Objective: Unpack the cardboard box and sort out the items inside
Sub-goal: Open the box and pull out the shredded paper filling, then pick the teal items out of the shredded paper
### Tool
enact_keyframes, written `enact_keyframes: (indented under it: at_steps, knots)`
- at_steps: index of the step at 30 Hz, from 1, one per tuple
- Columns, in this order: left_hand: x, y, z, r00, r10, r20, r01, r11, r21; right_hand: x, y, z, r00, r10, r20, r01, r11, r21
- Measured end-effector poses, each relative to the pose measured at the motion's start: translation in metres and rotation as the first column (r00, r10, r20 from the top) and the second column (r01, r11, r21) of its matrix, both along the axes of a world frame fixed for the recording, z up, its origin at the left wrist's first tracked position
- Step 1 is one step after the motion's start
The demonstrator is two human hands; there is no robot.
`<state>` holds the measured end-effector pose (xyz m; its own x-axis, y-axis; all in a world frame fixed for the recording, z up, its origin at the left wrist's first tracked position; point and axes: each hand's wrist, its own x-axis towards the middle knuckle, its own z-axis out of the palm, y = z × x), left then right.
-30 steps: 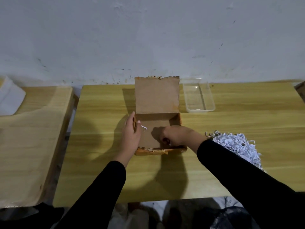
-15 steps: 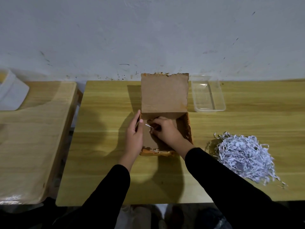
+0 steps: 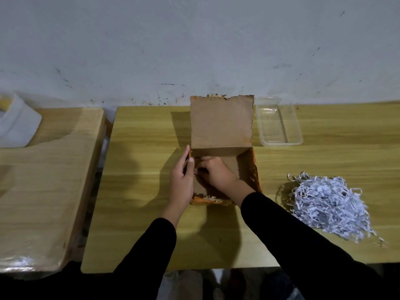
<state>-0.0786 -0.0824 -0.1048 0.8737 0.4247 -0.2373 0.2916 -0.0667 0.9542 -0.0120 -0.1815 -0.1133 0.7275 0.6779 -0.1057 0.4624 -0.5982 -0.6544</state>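
The right hand (image 3: 213,173) has moved across the cardboard box (image 3: 223,152) on the bench (image 3: 140,191) to its left wall, fingers curled on something too small to tell. The left hand (image 3: 183,185), flat and open, braces that wall outside; shredded paper (image 3: 326,204) lies well right of both, so likely little remains.

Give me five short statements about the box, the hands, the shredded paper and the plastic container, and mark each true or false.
1. The cardboard box has its lid standing open. True.
2. The right hand is inside the box. True.
3. The shredded paper lies left of the box. False: it lies on the table to the right.
4. The clear plastic container holds shredded paper. False: it looks empty.
5. The left hand rests at the box's left wall. True.
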Motion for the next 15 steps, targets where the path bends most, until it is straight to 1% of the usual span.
enact_keyframes:
  at_steps: [3,6,9,11,12,13,15]
  knots:
    - [0.002,0.001,0.003,1.000,-0.013,-0.008,0.013,0.999,0.035,0.000,-0.005,0.004,1.000,0.014,-0.013,-0.014,0.998,-0.058]
    - [0.007,0.000,0.007,1.000,0.005,-0.023,-0.002,0.992,0.128,-0.006,-0.022,0.014,0.998,-0.063,0.002,0.063,0.995,-0.073]
    - [0.013,-0.008,0.016,0.989,0.139,0.041,-0.145,0.958,0.248,-0.009,-0.051,0.033,0.981,-0.187,0.059,0.186,0.982,0.028]
    - [0.019,-0.022,0.027,0.976,0.197,0.096,-0.218,0.923,0.317,-0.008,-0.081,0.047,0.964,-0.248,0.096,0.243,0.968,0.059]
    - [0.021,-0.032,0.032,0.974,0.180,0.136,-0.216,0.920,0.327,-0.006,-0.097,0.051,0.957,-0.268,0.113,0.262,0.963,0.064]
    - [0.024,-0.045,0.036,0.975,0.129,0.181,-0.183,0.926,0.329,-0.004,-0.117,0.055,0.948,-0.291,0.128,0.284,0.956,0.071]
    - [0.028,-0.079,0.040,0.969,-0.021,0.248,-0.064,0.941,0.332,0.000,-0.160,0.058,0.922,-0.363,0.138,0.352,0.931,0.095]
